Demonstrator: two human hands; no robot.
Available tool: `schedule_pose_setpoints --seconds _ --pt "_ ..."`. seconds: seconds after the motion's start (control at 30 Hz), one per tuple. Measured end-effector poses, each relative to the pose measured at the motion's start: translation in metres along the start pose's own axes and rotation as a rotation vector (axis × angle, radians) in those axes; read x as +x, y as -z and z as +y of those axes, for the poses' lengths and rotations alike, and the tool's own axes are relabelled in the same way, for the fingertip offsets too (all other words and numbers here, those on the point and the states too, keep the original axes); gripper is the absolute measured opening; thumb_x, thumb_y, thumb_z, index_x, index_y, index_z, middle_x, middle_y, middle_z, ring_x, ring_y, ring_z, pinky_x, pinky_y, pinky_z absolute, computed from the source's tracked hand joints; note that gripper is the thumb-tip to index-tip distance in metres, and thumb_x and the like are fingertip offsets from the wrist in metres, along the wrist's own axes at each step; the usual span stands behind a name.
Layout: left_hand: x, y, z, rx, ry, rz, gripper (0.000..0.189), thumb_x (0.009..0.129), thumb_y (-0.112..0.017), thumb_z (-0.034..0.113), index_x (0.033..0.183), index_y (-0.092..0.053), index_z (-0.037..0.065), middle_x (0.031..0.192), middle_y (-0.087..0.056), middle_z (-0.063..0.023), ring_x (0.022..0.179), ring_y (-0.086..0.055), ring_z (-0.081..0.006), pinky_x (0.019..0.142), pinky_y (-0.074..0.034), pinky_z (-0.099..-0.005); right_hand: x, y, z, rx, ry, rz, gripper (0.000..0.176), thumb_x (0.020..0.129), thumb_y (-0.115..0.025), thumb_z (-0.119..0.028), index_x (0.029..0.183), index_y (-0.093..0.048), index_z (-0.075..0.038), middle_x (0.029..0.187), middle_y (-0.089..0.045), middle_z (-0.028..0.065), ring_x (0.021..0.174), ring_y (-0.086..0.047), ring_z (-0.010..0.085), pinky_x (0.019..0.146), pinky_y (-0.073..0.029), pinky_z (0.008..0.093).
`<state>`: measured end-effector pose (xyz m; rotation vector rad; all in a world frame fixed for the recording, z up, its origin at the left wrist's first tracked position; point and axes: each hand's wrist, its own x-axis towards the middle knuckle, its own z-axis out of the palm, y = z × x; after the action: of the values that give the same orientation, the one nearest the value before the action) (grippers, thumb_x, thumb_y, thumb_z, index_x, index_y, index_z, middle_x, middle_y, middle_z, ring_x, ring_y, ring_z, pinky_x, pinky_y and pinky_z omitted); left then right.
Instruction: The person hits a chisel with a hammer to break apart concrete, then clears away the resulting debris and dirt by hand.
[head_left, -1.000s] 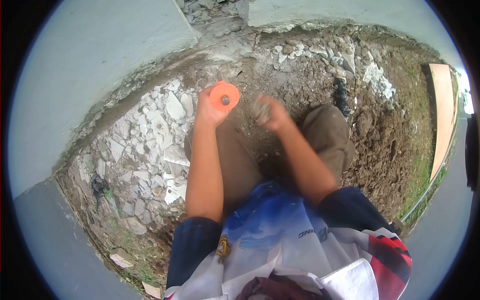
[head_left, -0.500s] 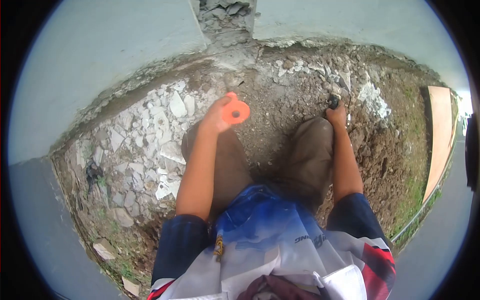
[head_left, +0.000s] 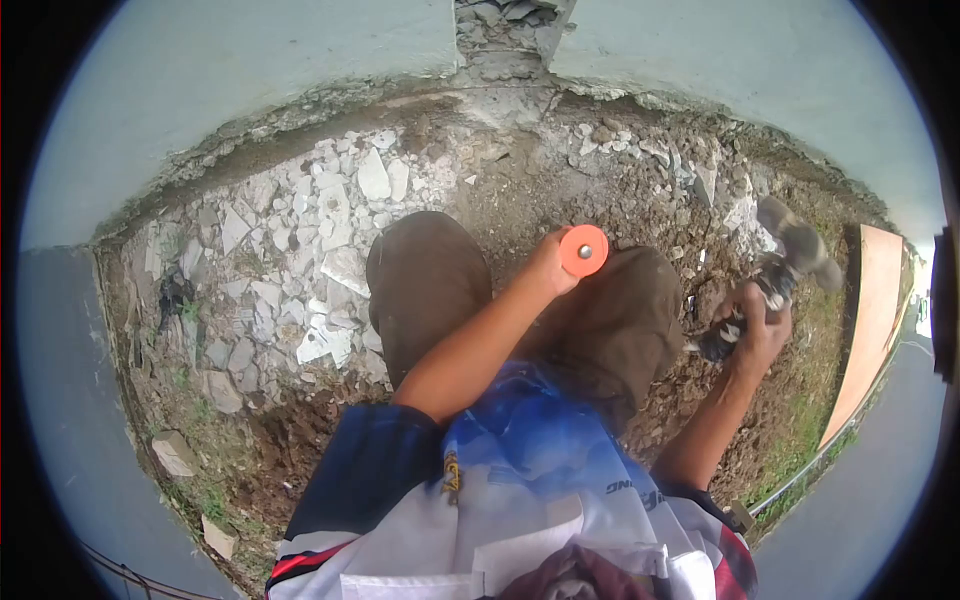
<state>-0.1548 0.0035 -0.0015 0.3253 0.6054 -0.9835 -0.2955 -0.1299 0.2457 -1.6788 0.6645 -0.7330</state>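
Observation:
An orange round disc (head_left: 584, 250) with a metal centre faces up over my knees; my left hand (head_left: 550, 265) is closed on it, and anything below the disc is hidden. Out to the right, my right hand (head_left: 760, 325) wraps round the dark handle of a hammer (head_left: 792, 245). The hammer's grey-brown head is blurred and points away from me, above the dirt close to the wooden board.
White rubble (head_left: 335, 220) covers the ground to the left. A pale wall (head_left: 300, 60) with a broken gap (head_left: 505, 30) stands ahead. A wooden board (head_left: 865, 325) lies at the right, beside brown soil (head_left: 640, 400) and grass.
My left hand has moved right with the orange tool, whose disc now faces up. My right hand has swung outward and lifted, and the hammer head now shows.

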Motion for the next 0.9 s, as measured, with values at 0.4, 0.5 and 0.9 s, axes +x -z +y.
schedule_pose_setpoints --seconds 0.4,0.5,0.9 --pt "0.039 -0.03 -0.018 -0.36 -0.141 0.093 0.033 0.094 -0.029 0.019 0.114 -0.052 0.004 0.111 -0.059 -0.0118 0.101 -0.059 -0.0264 0.089 -0.049 -0.0442 -0.06 -0.081 0.103 -0.262 -0.373 -0.227 0.024 0.083 -0.065 -0.011 0.098 -0.05 0.0 0.071 -0.056 0.0055 0.05 -0.053 0.0128 0.045 -0.044 0.0272" --pt "0.071 -0.004 -0.005 -0.349 -0.252 0.016 0.034 0.097 -0.029 0.028 0.109 -0.052 0.006 0.11 -0.06 -0.0108 0.101 -0.058 -0.0259 0.091 -0.048 -0.0449 -0.051 -0.088 0.086 -0.189 -0.391 -0.279 0.019 0.082 -0.063 -0.003 0.096 -0.051 0.0 0.067 -0.055 0.0039 0.048 -0.052 0.0114 0.043 -0.042 0.0261" --pt "0.095 -0.004 -0.005 -0.233 -0.149 0.006 0.03 0.097 -0.039 0.027 0.109 -0.055 0.004 0.109 -0.061 -0.0109 0.1 -0.059 -0.0246 0.089 -0.05 -0.039 -0.028 -0.104 0.096 -0.201 -0.23 -0.18 0.009 0.08 -0.062 0.0 0.082 -0.054 0.003 0.063 -0.058 0.006 0.049 -0.054 0.0125 0.045 -0.043 0.0265"
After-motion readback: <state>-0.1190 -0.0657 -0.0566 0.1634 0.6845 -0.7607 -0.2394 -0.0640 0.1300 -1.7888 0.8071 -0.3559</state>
